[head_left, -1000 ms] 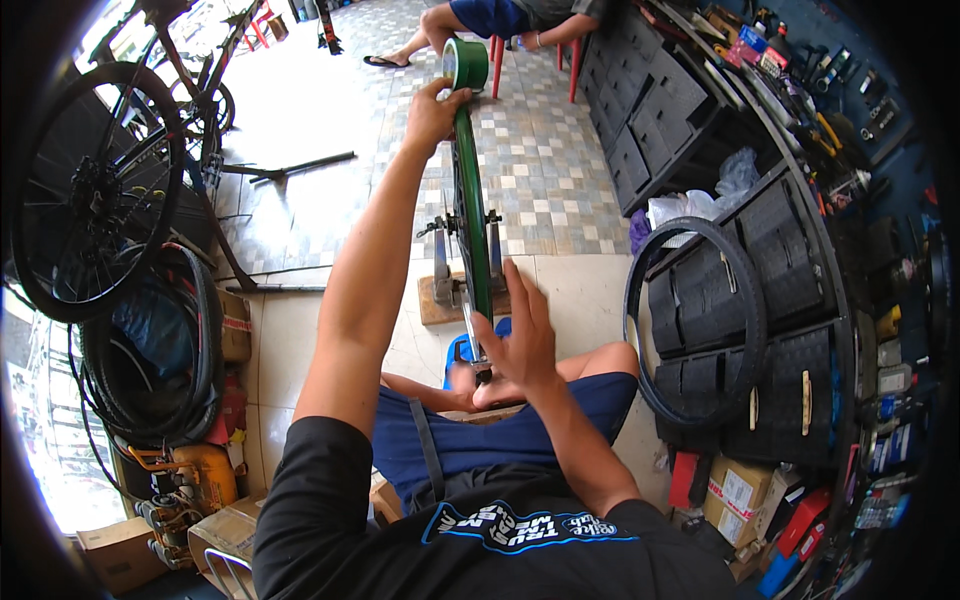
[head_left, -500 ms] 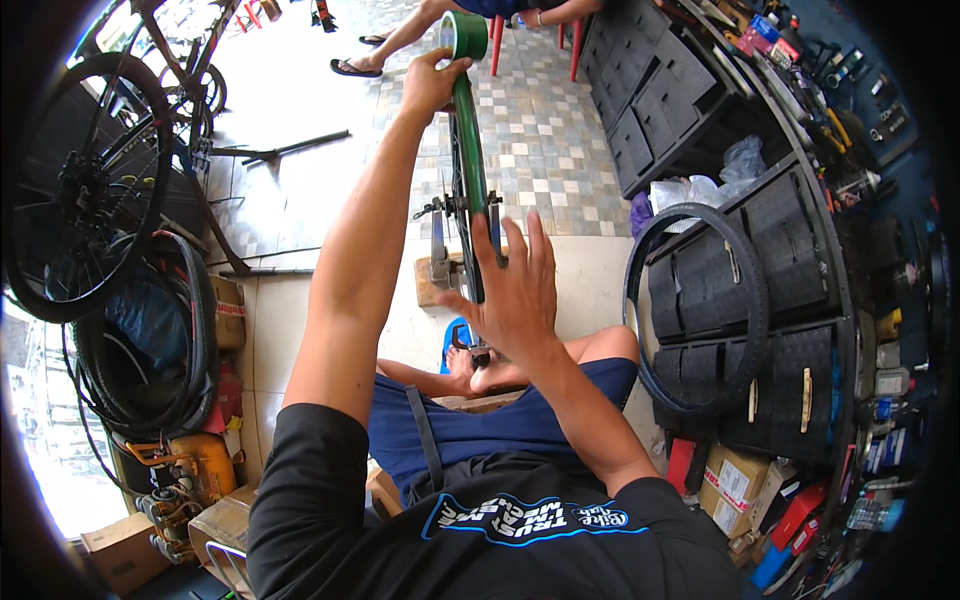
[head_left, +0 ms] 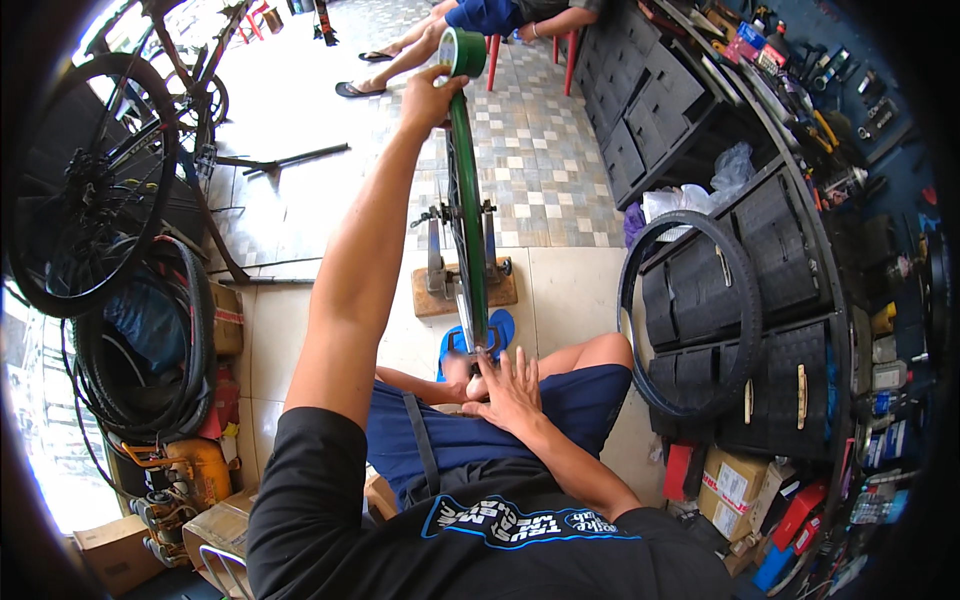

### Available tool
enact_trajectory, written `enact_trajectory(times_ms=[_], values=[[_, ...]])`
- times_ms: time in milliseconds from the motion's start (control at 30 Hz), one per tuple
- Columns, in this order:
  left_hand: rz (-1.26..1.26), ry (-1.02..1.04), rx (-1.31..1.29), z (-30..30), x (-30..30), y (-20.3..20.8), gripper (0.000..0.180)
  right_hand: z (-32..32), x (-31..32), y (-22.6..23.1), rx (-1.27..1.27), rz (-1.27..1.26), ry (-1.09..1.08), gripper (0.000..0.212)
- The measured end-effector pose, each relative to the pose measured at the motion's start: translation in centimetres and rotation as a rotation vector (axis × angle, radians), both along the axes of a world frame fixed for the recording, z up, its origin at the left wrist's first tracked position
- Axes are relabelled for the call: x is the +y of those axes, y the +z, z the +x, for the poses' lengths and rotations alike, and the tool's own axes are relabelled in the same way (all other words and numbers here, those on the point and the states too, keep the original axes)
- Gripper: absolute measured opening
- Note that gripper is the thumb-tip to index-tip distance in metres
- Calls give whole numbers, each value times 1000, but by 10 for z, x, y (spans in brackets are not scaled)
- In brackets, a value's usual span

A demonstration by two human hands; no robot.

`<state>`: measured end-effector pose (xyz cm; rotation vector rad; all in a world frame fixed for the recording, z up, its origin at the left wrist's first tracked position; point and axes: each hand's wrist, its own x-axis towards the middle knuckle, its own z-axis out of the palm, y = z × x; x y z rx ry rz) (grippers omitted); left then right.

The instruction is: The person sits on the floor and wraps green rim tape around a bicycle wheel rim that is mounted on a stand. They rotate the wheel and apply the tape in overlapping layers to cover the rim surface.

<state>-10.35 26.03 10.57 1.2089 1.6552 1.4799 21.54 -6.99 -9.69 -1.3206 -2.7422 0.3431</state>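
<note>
Right hand lowered, fingers spread, wheel contact unclear; left hand grasps green tape roll, fingers half-hidden.

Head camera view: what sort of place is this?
Probably a bicycle repair workshop: a spoked wheel sits in what looks like a truing stand, with a bicycle at the left and a loose tyre at the right.
</note>
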Motion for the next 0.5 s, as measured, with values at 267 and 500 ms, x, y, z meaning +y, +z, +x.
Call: enact_trajectory(times_ms=[267, 500], values=[[131, 60, 146, 32, -65, 0, 33, -7, 84, 119, 671, -242, -221, 52], [294, 52, 73, 80, -131, -20, 28, -75, 160, 147, 1161, -263, -84, 52]])
